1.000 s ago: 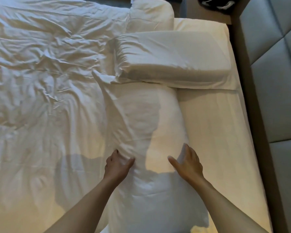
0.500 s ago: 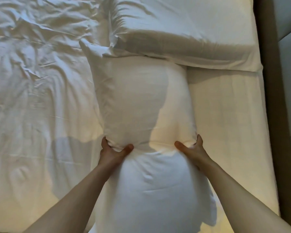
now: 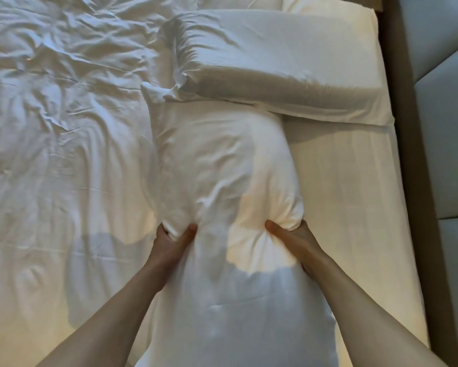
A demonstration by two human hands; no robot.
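A long white pillow (image 3: 222,165) lies lengthwise on the bed in front of me, its far end touching a second pillow. My left hand (image 3: 171,239) grips its left edge, thumb on top and fingers curled under the bunched cloth. My right hand (image 3: 291,237) grips the right edge the same way, thumb pointing inward. The cloth puckers between both hands. The pillow's near half (image 3: 238,313) lies in shadow between my forearms.
A second white pillow (image 3: 280,62) lies crosswise at the bed's head. A crumpled white duvet (image 3: 58,123) covers the left side. Bare fitted sheet (image 3: 349,202) shows on the right, beside a brown bed frame (image 3: 413,181) and grey padded wall panels (image 3: 450,133).
Both hands went from resting on the pillow's sides to squeezing them, and the cloth now bunches more tightly. The view has shifted slightly, showing more of the far pillow.
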